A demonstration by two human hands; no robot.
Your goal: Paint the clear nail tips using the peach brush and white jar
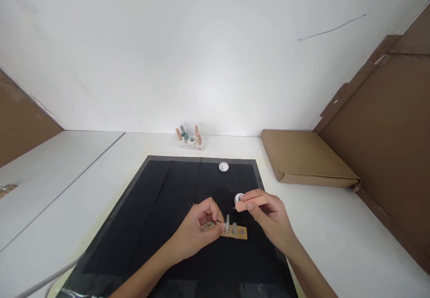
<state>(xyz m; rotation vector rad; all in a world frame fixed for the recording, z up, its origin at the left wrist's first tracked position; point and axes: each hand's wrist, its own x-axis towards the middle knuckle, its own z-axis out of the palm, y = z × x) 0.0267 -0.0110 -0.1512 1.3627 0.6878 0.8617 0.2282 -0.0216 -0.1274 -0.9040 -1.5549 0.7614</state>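
My right hand [268,215] is closed on a peach-coloured nail polish cap [251,203], tilted toward the middle; its brush tip is hard to make out. My left hand [201,228] is pinched at a yellowish nail tip stand [242,232], its thumb lying over the middle of it. Pale, translucent false nails stand up from this strip, one of them a nail tip [228,223] just right of my left thumb. Part of the strip is hidden behind my left fingers. Behind my right fingers shows a small round white container [238,197].
A black mat [134,217] covers the white table. On its far part lies a white round lid [223,167]. Several nail polish bottles [199,142] stand behind the mat near the wall. A flat cardboard box [309,157] sits at the back right, beside brown cardboard [393,123].
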